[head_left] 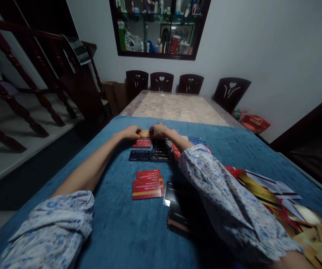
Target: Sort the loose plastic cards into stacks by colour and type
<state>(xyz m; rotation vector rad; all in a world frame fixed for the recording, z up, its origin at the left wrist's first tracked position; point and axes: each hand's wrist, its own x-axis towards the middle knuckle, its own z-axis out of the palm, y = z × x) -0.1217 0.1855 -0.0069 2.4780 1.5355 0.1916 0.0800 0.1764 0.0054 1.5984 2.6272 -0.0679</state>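
My left hand (130, 132) and my right hand (159, 130) pinch a gold card (145, 133) by its two ends, at the far end of the laid-out cards. Just below it lies a red card (141, 143). Nearer to me are a dark blue card (140, 155) and a black card (161, 155) side by side. Red and blue cards (197, 141) lie partly hidden behind my right forearm. Closer in, several red cards (147, 186) overlap, and beside them black cards (180, 216) lie partly under the shadow of my right sleeve.
A loose pile of gold, red and white cards (261, 190) spreads along the right side of the blue cloth (110, 224). Past the cloth the bare marble-patterned tabletop (174, 104) continues toward chairs (162, 82) by the wall. A wooden railing (32, 86) stands to the left.
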